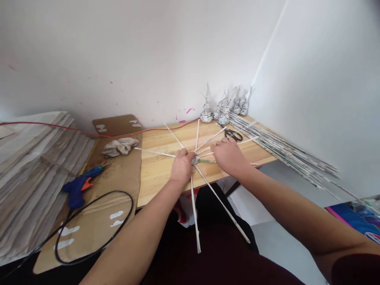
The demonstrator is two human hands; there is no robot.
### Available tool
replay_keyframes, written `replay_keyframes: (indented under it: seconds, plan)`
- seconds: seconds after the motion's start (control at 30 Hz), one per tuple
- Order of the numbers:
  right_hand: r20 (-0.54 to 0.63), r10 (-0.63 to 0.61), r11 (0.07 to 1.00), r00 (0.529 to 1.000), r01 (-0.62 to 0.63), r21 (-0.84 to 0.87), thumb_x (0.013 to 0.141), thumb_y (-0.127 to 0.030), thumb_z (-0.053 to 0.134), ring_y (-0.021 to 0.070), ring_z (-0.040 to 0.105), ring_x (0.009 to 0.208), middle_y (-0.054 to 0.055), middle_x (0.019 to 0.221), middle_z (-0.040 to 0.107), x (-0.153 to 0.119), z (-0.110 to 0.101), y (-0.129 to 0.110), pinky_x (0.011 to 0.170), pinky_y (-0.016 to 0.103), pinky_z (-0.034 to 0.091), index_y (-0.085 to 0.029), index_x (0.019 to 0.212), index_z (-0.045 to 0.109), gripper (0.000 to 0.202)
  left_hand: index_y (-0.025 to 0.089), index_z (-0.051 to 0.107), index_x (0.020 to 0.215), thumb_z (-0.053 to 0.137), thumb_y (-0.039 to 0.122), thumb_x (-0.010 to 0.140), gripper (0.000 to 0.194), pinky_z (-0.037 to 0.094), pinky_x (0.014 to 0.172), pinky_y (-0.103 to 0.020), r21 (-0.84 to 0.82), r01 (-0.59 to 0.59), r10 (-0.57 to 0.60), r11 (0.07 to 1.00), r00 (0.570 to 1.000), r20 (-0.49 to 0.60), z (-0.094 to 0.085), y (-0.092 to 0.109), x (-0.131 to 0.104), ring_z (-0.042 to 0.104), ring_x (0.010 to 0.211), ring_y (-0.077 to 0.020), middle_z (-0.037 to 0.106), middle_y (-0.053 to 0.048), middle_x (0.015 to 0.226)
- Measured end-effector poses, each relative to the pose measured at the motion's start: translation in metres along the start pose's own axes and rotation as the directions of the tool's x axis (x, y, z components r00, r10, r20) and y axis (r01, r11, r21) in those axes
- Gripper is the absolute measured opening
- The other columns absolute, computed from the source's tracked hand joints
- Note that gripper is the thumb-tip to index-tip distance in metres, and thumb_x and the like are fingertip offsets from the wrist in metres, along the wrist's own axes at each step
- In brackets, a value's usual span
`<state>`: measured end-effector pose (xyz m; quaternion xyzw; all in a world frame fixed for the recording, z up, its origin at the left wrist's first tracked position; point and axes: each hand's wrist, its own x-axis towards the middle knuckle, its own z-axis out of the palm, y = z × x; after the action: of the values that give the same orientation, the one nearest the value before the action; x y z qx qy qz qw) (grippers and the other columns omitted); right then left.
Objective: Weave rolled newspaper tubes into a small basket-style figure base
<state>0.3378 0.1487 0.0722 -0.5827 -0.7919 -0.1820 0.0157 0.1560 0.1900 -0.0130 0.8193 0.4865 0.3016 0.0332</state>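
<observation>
Thin rolled-paper sticks (195,209) spread like spokes from a small woven centre (194,161) over the wooden table. At that centre my left hand (181,166) is closed, its thumb and fingers pinching the woven part from the left. To the right, my right hand (228,156) has its fingers closed around a paper stick (207,154) that runs from the centre. Its fingertips are partly hidden by the hand. Two spokes reach past the table's front edge over my lap. Black-handled scissors (234,135) lie just beyond my right hand.
Several woven paper gourd shapes (206,113) stand by the wall. A bundle of paper sticks (279,147) overhangs the table's right side. At left are a blue glue gun (77,189) with a looped black cable, a rag (120,147), cardboard (97,221) and stacked paper (38,178).
</observation>
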Motion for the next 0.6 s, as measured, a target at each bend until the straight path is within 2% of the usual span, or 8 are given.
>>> replay_keyframes:
  seconds: [0.13,0.23,0.3,0.43,0.53,0.6]
  plan:
    - [-0.155,-0.059,0.998,0.986,0.054,-0.033,0.094,-0.016,0.038,0.0294,0.046,0.104,0.014,0.103,0.066,0.006,0.001,-0.001,0.084,0.042,0.027,-0.017,0.095,0.068,0.03,0.026,0.073,0.103,0.05,0.011,0.089,0.031,0.045,0.084,-0.032,-0.026,0.023,-0.024,0.999,1.0,-0.018,0.002,-0.001,0.001,0.051,0.089,-0.0225,0.056,-0.007,0.086]
    - [-0.255,-0.05,0.999,0.966,0.049,-0.012,0.094,-0.02,0.04,0.0296,0.039,0.113,0.013,0.118,0.059,0.017,0.008,0.001,0.085,0.041,0.026,-0.019,0.102,0.067,0.028,0.026,0.073,0.1,0.051,0.012,0.088,0.029,0.045,0.085,-0.032,-0.051,0.04,-0.041,0.998,0.999,-0.015,0.002,-0.001,0.002,0.052,0.088,-0.022,0.056,-0.006,0.085]
    - [-0.264,-0.022,0.999,0.964,0.028,0.02,0.092,-0.022,0.047,0.0298,0.039,0.111,0.013,0.117,0.058,0.02,0.016,0.002,0.085,0.04,0.027,-0.018,0.104,0.065,0.022,0.025,0.073,0.1,0.053,0.012,0.088,0.027,0.045,0.085,-0.032,-0.062,0.048,-0.048,0.997,0.999,-0.01,0.001,-0.001,0.002,0.052,0.088,-0.0218,0.057,-0.006,0.085]
    - [-0.178,0.019,0.994,0.984,0.001,0.113,0.084,-0.024,0.058,0.0283,0.044,0.096,0.013,0.098,0.06,0.018,0.035,0.003,0.085,0.037,0.031,-0.015,0.096,0.063,0.016,0.025,0.074,0.098,0.055,0.014,0.088,0.024,0.045,0.084,-0.031,-0.082,0.054,-0.056,0.995,0.998,-0.013,-0.001,-0.001,0.003,0.053,0.088,-0.0213,0.057,-0.006,0.083]
    - [-0.242,0.052,0.977,0.969,0.0,0.211,0.082,-0.025,0.063,0.0285,0.045,0.097,0.014,0.103,0.058,0.013,0.042,0.006,0.088,0.037,0.034,-0.012,0.1,0.061,0.023,0.025,0.074,0.099,0.055,0.016,0.088,0.023,0.045,0.084,-0.03,-0.072,0.06,-0.06,0.996,0.998,0.001,-0.002,0.0,0.004,0.053,0.088,-0.0207,0.058,-0.005,0.084]
    - [-0.301,-0.011,0.96,0.954,0.095,0.264,0.083,-0.028,0.063,0.0284,0.045,0.101,0.014,0.105,0.058,0.012,0.043,0.009,0.091,0.037,0.035,-0.012,0.098,0.062,0.022,0.025,0.074,0.098,0.056,0.019,0.089,0.022,0.045,0.084,-0.03,-0.058,0.066,-0.065,0.996,0.998,0.016,-0.003,0.001,0.005,0.053,0.088,-0.0205,0.059,-0.005,0.085]
